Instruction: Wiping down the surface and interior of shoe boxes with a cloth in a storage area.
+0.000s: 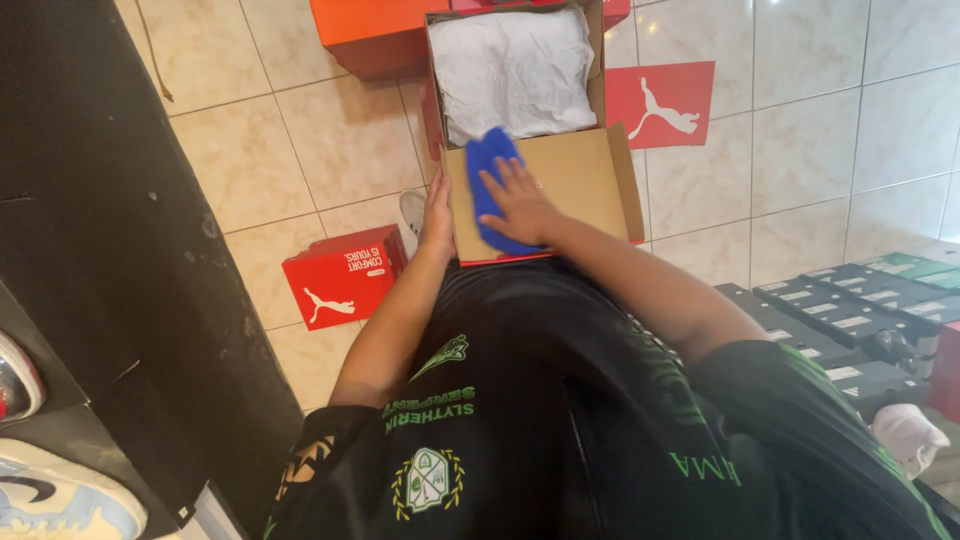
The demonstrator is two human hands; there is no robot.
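An open red shoe box (612, 165) rests on my lap, its brown cardboard lid flap folded toward me and white tissue paper (515, 70) filling its far half. My right hand (520, 200) lies flat on a blue cloth (490, 190), pressing it against the inside of the flap. My left hand (437, 220) grips the flap's left edge, fingers curled round it. What lies under the tissue paper is hidden.
Several red box lids and boxes lie on the beige tiled floor: one (345, 275) at the left, one (662, 102) to the right, an orange box (372, 35) at the back. Dark shoe boxes (850, 320) are stacked at right. A black shelf (110, 250) with sneakers (55, 505) stands left.
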